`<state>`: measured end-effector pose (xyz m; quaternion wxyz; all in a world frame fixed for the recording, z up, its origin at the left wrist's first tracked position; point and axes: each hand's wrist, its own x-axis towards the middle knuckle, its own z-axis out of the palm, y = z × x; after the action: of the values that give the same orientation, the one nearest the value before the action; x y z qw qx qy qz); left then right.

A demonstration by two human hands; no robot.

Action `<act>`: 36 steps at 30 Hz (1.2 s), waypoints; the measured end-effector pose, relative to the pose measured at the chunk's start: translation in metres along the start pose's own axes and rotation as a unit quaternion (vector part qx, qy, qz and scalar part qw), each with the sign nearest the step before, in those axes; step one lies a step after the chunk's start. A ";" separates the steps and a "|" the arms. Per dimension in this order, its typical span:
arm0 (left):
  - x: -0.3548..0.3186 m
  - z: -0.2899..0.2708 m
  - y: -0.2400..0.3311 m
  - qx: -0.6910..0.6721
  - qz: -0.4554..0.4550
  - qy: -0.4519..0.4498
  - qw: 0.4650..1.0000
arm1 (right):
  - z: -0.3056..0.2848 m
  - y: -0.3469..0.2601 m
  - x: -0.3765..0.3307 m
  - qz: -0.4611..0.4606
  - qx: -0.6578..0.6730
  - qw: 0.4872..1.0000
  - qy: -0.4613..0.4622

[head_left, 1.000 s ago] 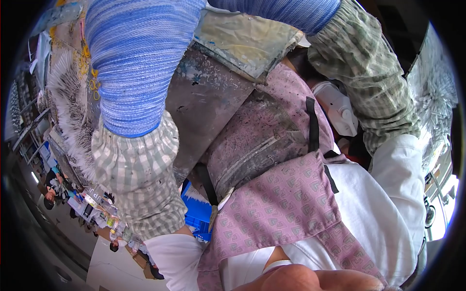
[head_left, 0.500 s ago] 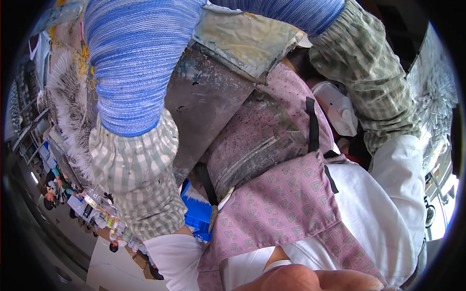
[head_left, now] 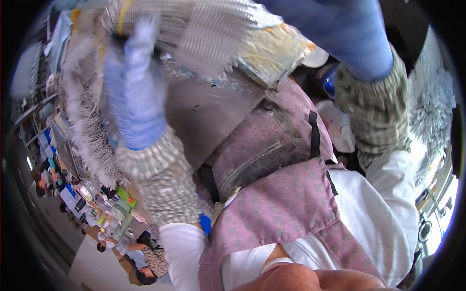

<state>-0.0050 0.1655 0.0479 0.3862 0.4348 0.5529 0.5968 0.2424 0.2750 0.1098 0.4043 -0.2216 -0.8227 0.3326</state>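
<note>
My left hand (head_left: pixel 136 92), in a blue knit glove, is smeared by motion. Its fingers lie against the left end of a bundle of thin pale-grey strips (head_left: pixel 208 36), though whether they grip it is unclear. A yellow band (head_left: pixel 124 17) crosses the bundle near that end. My right hand (head_left: pixel 340 34), also gloved in blue, reaches up past the top edge, which cuts off its fingers. Beneath the bundle are a dark, worn board (head_left: pixel 208 116) and a stained, cream-coloured pad (head_left: pixel 274 53).
Bristly heaps of pale strips stand at left (head_left: pixel 90 126) and right (head_left: pixel 432 111). A white plastic jug (head_left: pixel 337 126) and a blue object (head_left: pixel 329 81) sit below my right arm. Several people and a cluttered table (head_left: pixel 109 208) are at lower left.
The bundle of strips has come into view at the top. My left hand has drawn back from the top edge; my right forearm has shifted slightly, its fingers still out of view.
</note>
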 end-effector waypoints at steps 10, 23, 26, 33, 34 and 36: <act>-0.111 0.019 -0.004 -0.181 -0.176 0.084 0.964 | 0.002 -0.018 -0.040 0.077 0.229 0.967 0.080; -0.188 0.007 -0.087 -0.792 -0.257 0.094 0.546 | 0.066 -0.062 -0.017 0.081 0.161 0.982 -0.055; -0.170 -0.017 -0.049 -0.732 -0.210 0.178 0.623 | 0.079 -0.083 0.008 0.057 0.137 0.983 -0.108; -0.136 -0.170 0.076 -0.132 0.049 0.344 0.928 | 0.154 -0.152 0.119 -0.275 0.006 0.951 -0.142; -0.125 -0.193 0.087 -0.075 0.037 0.357 0.931 | 0.174 -0.166 0.140 -0.317 0.000 0.937 -0.149; -0.096 -0.228 0.103 -0.018 0.034 0.370 0.928 | 0.212 -0.189 0.181 -0.379 -0.059 0.912 -0.146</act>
<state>-0.1873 -0.0078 0.1389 0.1416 0.1941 0.6306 0.7380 -0.0517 0.1826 0.2452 0.3619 0.1342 -0.9127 0.1343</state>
